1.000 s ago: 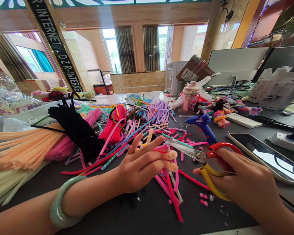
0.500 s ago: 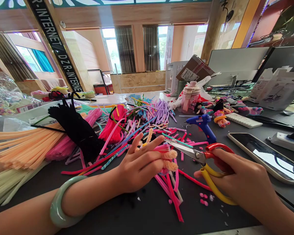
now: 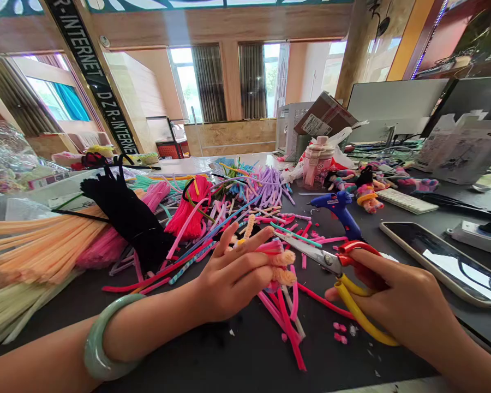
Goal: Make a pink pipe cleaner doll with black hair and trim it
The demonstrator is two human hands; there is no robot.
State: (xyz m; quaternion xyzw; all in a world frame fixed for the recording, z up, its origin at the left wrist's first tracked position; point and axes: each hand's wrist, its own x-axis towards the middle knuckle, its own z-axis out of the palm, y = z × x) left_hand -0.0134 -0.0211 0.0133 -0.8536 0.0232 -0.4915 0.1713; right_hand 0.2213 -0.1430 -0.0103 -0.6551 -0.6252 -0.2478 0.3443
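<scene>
Left hand (image 3: 231,278) curled round a peach-and-pink pipe-cleaner piece (image 3: 281,267), fingertips pinching it. Right hand (image 3: 396,303) grips scissors (image 3: 331,262) thru the handles, blades nearly touching the piece, just right of left-hand fingers.

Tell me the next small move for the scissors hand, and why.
Probably ease the scissors a little further left and close the blades. The right hand holds them by the red and yellow handles, tips just short of the peach pipe-cleaner piece pinched in the left hand, not yet around it.

Phone (image 3: 445,262) (right end) cut off
</scene>
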